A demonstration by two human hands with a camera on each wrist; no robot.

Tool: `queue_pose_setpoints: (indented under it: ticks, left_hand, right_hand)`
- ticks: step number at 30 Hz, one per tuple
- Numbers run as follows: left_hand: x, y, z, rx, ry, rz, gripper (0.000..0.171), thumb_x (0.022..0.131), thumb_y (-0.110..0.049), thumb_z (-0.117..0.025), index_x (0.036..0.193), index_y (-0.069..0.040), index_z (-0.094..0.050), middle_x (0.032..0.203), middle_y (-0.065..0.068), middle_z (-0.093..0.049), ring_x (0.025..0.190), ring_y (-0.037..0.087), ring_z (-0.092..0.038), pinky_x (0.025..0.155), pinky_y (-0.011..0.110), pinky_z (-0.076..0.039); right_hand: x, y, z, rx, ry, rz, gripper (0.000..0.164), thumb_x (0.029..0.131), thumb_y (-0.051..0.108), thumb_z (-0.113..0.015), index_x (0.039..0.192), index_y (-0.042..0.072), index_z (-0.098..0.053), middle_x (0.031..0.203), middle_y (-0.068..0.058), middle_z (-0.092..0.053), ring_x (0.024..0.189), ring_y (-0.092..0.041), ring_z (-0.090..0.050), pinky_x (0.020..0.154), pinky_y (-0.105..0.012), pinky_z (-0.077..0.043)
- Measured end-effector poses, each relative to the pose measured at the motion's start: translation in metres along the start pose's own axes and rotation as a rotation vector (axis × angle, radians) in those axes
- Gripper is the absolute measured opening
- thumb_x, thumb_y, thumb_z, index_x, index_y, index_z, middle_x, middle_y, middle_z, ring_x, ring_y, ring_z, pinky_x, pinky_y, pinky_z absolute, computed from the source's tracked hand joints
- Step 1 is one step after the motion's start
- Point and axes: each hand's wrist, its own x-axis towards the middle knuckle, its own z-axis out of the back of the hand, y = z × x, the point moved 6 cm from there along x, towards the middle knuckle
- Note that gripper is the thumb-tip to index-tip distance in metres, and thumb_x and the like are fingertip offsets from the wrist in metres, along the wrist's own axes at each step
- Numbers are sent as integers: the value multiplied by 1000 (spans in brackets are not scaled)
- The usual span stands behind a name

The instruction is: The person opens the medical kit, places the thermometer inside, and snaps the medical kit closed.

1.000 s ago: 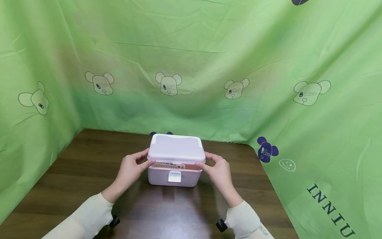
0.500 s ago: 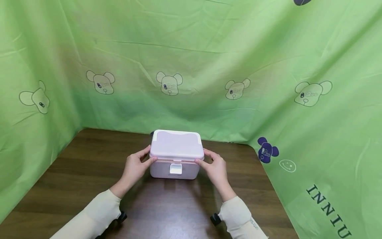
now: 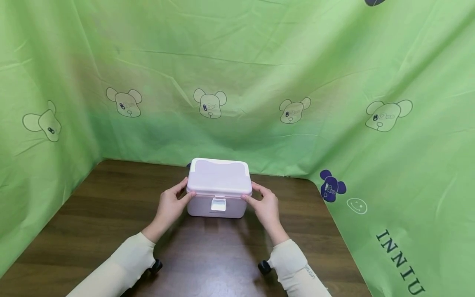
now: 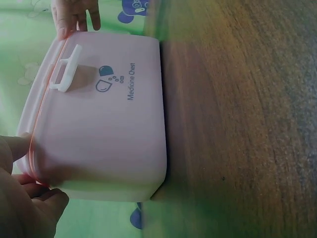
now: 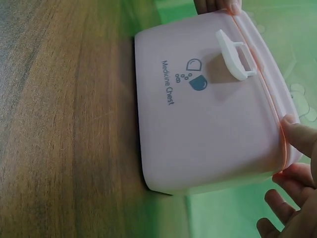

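A pale pink medicine chest stands on the table with its lid down on the body. Its white latch sticks out from the front wall in both wrist views, above the printed words "Medicine Chest" and capsule drawing. My left hand grips the lid's left front corner, thumb on the front edge and fingers at the side. At the opposite corner my right hand holds the lid likewise, with some fingers spread below the rim. The inside of the chest is hidden.
The dark wooden table extends to both sides and in front of the chest. Green cloth with bear drawings hangs behind it and along both sides. Black wrist cameras sit under the sleeves.
A gap at the front of the lid, with packets showing inside, has closed as the lid came down. The chest and both hands have shifted slightly away from me, toward the back cloth.
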Motion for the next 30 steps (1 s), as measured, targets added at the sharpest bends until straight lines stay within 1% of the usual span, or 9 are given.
queue_pose_setpoints:
  ticks: [4, 11, 16, 20, 24, 27, 30]
  left_hand:
    - [-1, -1, -2, 5, -2, 6, 59, 91, -15, -79, 143, 1, -56, 146, 17, -57, 132, 30, -57, 105, 40, -50]
    - [0, 1, -7, 18, -8, 19, 58, 93, -16, -78, 144, 0, -55, 147, 16, -56, 133, 30, -57, 105, 37, -50]
    - [-3, 2, -8, -13, -16, 36, 60, 93, -19, -78, 146, 0, -54, 148, 16, -55, 131, 32, -58, 103, 39, -52]
    - [-7, 6, -10, -29, -7, 62, 68, 91, -24, -81, 148, 0, -52, 149, 17, -54, 134, 32, -57, 106, 40, -50]
    - [-7, 10, -17, -15, 20, 77, 79, 86, -24, -85, 151, 0, -48, 148, 20, -55, 136, 33, -55, 109, 38, -48]
    - [-8, 15, -20, -3, 19, 90, 80, 83, -24, -88, 150, 0, -50, 143, 22, -59, 134, 33, -57, 109, 40, -48]
    - [-10, 21, -21, 13, 5, 96, 78, 83, -24, -88, 148, 0, -53, 139, 22, -62, 130, 34, -60, 107, 43, -51]
  right_hand:
    - [0, -2, 0, 15, -6, -4, 52, 78, 23, -92, 124, 8, -75, 130, -4, -72, 130, -24, -61, 112, -44, -45]
    - [0, -7, 0, 19, -31, -7, 54, 78, 25, -91, 126, 8, -74, 131, -4, -71, 132, -26, -58, 115, -44, -42]
    - [-2, -9, -3, 9, -51, 4, 55, 79, 24, -90, 128, 7, -72, 133, -7, -70, 132, -29, -58, 114, -47, -42]
    - [-6, -9, -3, 3, -72, 2, 56, 80, 24, -89, 130, 6, -71, 132, -11, -70, 131, -32, -59, 113, -49, -45]
    - [-9, -11, -1, 8, -105, -24, 56, 81, 25, -89, 130, 6, -71, 131, -14, -70, 130, -33, -60, 111, -50, -46]
    - [-12, -13, -1, 6, -127, -42, 54, 82, 26, -88, 129, 7, -71, 130, -14, -70, 129, -34, -61, 110, -51, -47]
    - [-16, -15, -2, 10, -146, -52, 52, 83, 27, -87, 128, 8, -72, 128, -13, -71, 126, -34, -62, 107, -51, -48]
